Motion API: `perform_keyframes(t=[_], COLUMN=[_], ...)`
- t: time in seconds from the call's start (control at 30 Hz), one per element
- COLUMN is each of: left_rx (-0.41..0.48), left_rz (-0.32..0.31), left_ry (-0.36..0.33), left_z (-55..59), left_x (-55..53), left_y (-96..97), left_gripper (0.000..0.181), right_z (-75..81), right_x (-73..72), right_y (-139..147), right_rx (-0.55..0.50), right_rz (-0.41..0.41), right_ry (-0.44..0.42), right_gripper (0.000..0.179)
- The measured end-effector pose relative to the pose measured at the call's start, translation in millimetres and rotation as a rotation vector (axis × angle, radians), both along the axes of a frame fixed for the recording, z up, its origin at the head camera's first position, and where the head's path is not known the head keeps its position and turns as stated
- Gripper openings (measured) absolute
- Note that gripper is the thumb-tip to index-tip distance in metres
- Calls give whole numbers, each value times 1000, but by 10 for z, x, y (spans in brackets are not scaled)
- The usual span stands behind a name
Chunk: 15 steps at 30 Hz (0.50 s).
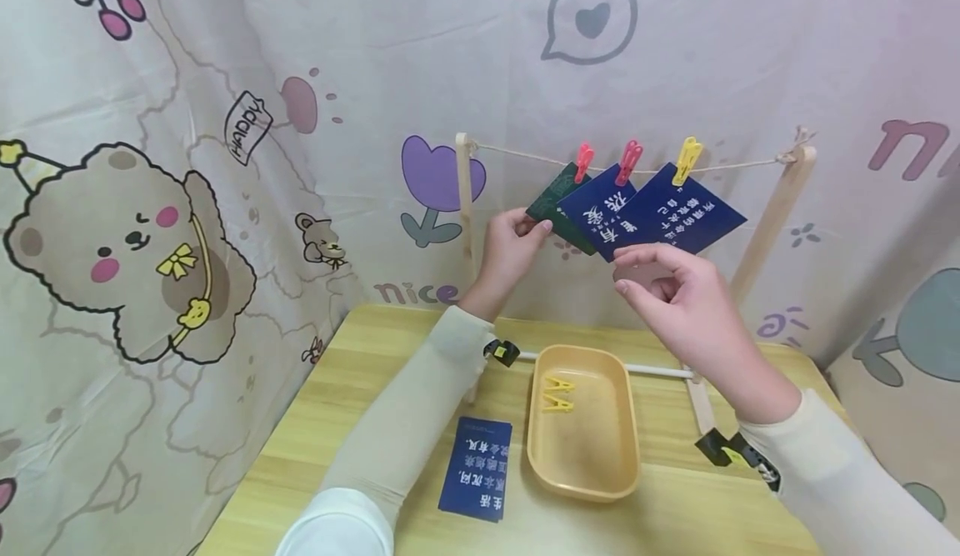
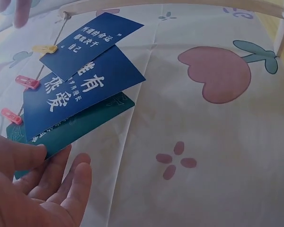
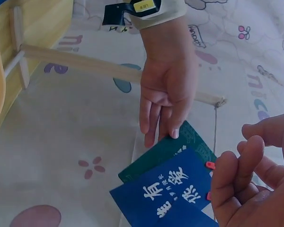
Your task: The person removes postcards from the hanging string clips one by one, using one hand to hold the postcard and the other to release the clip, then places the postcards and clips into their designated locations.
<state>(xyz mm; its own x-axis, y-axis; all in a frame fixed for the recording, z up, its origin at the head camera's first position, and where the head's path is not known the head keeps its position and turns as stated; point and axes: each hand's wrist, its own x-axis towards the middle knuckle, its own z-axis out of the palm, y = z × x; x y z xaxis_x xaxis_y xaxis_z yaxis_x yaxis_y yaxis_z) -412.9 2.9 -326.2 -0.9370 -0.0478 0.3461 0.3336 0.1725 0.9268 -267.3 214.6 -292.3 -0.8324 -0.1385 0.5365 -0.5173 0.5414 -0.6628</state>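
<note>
Three cards hang from a string [image 1: 521, 154] on small clothespins. A green card [image 1: 553, 202] hangs leftmost under a red clothespin [image 1: 584, 162]. Overlapping it is a blue card [image 1: 588, 210] on a pinkish-red clothespin [image 1: 629, 162]. Another blue card [image 1: 693, 210] hangs at the right from a yellow clothespin [image 1: 686, 161]. Between thumb and fingers, my left hand [image 1: 513, 243] pinches the green card's corner, as the left wrist view also shows. My right hand [image 1: 678, 289] hovers by the lower edge of the right blue card, fingers loosely bent, nothing in its grasp.
A wooden frame with a left post [image 1: 464, 197] and right post [image 1: 776, 214] carries the string. On the wooden table [image 1: 315, 456] stand a yellow tray [image 1: 633, 448] with two yellow clothespins [image 1: 558, 395] and a pile of blue cards [image 1: 476, 468]. A patterned cloth hangs behind.
</note>
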Motion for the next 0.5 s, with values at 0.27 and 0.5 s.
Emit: perform_keyframes(t=[0.27,0.5], left_rx=[59,67], left_rz=[-11,-15], left_ry=[-7,-47], left_z=[48,53], left_x=[16,44], left_y=[-19,-50], left_gripper=[21,17], right_z=[189,470], right_x=[-251,-610], right_y=[-104,-237], right_rx=[102,148], right_rz=[-38,-88], right_ry=[44,217], right_gripper=[24,43])
